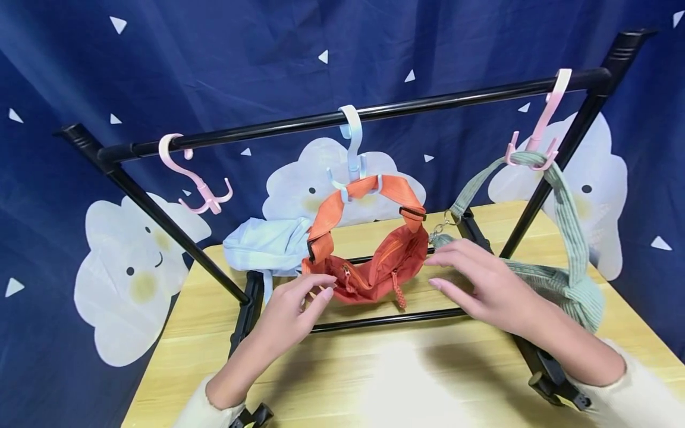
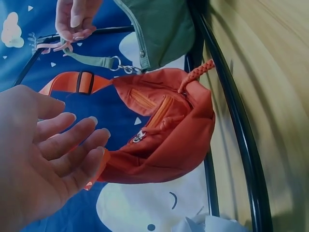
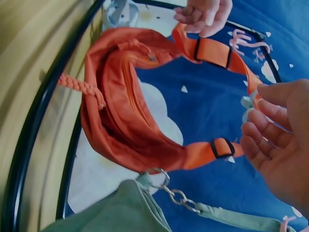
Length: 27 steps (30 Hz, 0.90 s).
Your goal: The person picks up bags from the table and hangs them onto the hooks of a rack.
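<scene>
An orange-red waist bag (image 1: 369, 270) hangs by its orange strap (image 1: 393, 189) from a pale blue hook (image 1: 351, 142) on a black rail. My left hand (image 1: 295, 304) is beside the bag's left end, fingers loosely bent and holding nothing. On the other side, my right hand (image 1: 484, 284) reaches toward the bag's right end with thumb and fingers apart, also holding nothing. Behind and below the right hand, a green corduroy bag (image 1: 575, 291) hangs by its strap from a pink hook (image 1: 540, 128). In the left wrist view, the waist bag's zips (image 2: 159, 112) and braided pull show.
A pale blue bag (image 1: 267, 244) lies on the wooden table (image 1: 342, 368) at the left rear. Another pink hook (image 1: 200, 184) hangs bare on the rail's left part. The black rack's rail (image 1: 460, 98) spans the view before a blue cloud-patterned curtain (image 1: 225, 53).
</scene>
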{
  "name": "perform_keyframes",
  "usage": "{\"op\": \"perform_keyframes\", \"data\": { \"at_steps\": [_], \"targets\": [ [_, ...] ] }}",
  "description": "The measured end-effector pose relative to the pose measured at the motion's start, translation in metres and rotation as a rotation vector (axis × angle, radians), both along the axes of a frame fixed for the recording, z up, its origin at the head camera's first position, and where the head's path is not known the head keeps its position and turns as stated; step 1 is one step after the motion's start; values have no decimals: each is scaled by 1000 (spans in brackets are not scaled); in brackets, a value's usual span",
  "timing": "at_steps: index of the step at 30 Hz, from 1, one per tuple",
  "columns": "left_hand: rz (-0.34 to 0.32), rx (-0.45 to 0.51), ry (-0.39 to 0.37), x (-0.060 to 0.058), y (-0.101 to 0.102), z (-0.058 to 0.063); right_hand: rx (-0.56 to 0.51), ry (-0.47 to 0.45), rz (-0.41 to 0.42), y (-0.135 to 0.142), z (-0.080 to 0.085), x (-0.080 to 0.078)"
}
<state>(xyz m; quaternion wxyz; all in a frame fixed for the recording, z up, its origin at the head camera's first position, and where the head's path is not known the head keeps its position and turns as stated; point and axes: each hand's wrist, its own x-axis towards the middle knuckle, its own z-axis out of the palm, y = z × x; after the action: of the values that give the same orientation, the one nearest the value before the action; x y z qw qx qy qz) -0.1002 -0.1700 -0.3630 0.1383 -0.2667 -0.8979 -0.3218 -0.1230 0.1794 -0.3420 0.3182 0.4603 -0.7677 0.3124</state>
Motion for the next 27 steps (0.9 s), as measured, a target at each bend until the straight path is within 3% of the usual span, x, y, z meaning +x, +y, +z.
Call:
{"op": "perform_keyframes", "data": {
  "at_steps": [16, 27],
  "targets": [
    [55, -67, 128, 7, -23, -9, 185, -122, 0, -25, -15, 1],
    [124, -140, 114, 9, -36, -18, 226, -168, 36, -38, -25, 1]
  ]
}}
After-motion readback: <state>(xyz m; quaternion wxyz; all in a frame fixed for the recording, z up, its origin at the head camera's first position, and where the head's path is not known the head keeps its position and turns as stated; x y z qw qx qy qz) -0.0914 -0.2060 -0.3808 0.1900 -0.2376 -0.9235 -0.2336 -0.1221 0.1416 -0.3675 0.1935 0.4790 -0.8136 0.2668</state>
